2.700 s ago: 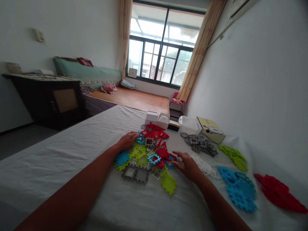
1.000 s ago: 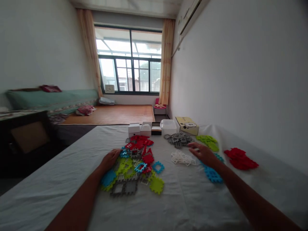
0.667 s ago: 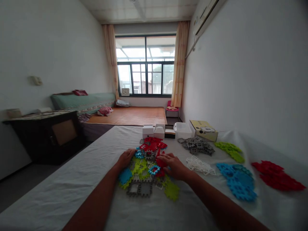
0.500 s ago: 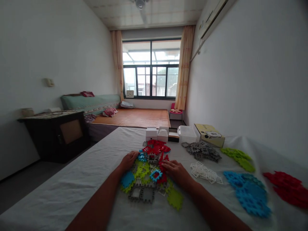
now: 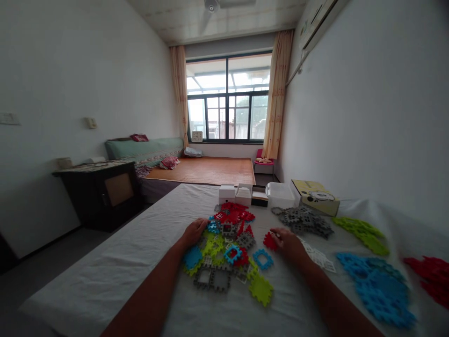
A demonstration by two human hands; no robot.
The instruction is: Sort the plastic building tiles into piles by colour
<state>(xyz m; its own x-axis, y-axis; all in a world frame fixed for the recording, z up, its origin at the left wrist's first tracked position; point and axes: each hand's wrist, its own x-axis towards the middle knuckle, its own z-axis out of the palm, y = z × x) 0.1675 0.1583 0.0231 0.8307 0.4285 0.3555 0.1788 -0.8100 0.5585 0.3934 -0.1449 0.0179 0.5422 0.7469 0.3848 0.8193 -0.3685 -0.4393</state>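
Right fingers [image 5: 276,231] pinch a toothed red piece [image 5: 269,241]; whether left fingers [image 5: 202,222] grip is unclear.

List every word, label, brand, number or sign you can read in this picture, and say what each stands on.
None can be read.
Yellow box: printing too small and blurred to read.
Square clock: dial marks too small to read.
Wall-mounted unit: small coloured mark, too blurred to read.

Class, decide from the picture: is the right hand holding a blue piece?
No: the right hand holds a red piece, while the nearest blue frame lies on the cloth.
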